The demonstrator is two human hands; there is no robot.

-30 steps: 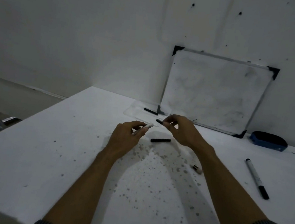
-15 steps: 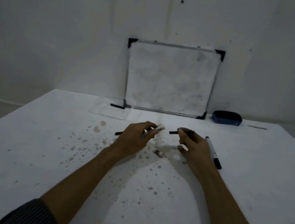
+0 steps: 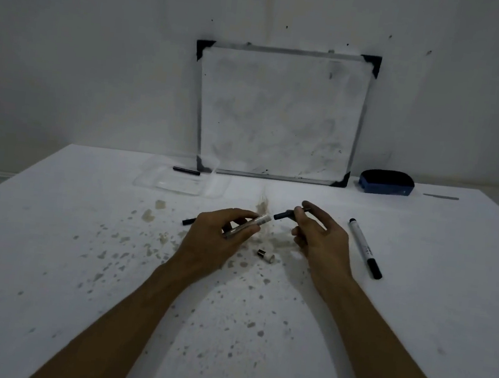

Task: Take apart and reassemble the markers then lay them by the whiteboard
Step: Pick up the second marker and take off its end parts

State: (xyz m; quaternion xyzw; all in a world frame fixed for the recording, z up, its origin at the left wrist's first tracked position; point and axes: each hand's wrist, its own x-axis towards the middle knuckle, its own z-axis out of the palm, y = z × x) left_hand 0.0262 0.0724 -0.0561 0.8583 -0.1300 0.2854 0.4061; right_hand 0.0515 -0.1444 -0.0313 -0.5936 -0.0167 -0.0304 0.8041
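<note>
My left hand (image 3: 218, 235) grips a pale marker barrel (image 3: 250, 225) whose open end points right. My right hand (image 3: 319, 234) pinches a thin black inner piece (image 3: 285, 215) between thumb and fingers, its tip a short gap from the barrel's end. A small white end plug (image 3: 265, 255) lies on the table between my hands. A whole marker with a black cap (image 3: 364, 248) lies right of my right hand. A black piece (image 3: 188, 221) pokes out from behind my left hand. The whiteboard (image 3: 282, 111) leans on the wall at the back.
A clear plastic tray (image 3: 180, 182) sits left of the whiteboard with another black piece (image 3: 186, 170) at its far edge. A blue eraser (image 3: 386, 182) rests right of the board. A thin grey strip (image 3: 441, 197) lies far right. The white table (image 3: 47, 259) is speckled with stains.
The view has swung so the whiteboard is now centred. My hands stay close together, each still holding its part, with the black piece tip now nearer the barrel's end.
</note>
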